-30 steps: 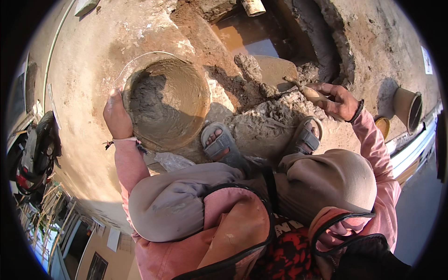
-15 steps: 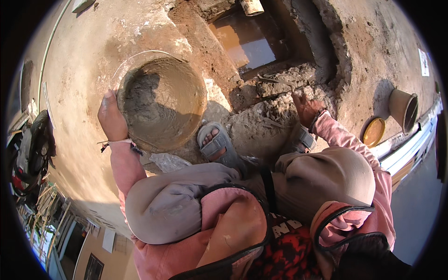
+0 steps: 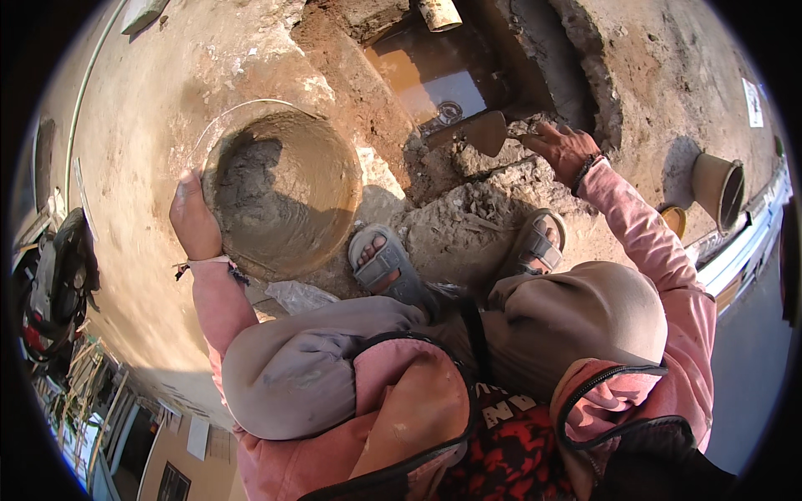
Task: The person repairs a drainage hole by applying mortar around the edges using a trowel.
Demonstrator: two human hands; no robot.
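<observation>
My left hand grips the left rim of a round tub, which holds wet grey-brown mortar and has a thin pale wire handle lying off it. My right hand holds a trowel at the edge of a broken trench; its handle is mostly hidden by my fingers. The flat trowel blade reaches left over rubble beside a square pit of muddy water, where a small ring of ripples shows.
A pipe end juts over the pit. Broken concrete lies between my sandalled feet and the trench. A plastic bag lies near my left knee. At the right are a bucket and yellow lid; a dark motorbike stands far left.
My right hand has moved left and upward toward the pit with the trowel blade. Ripples have appeared in the water. My left hand stays on the tub; the whole view has shifted slightly.
</observation>
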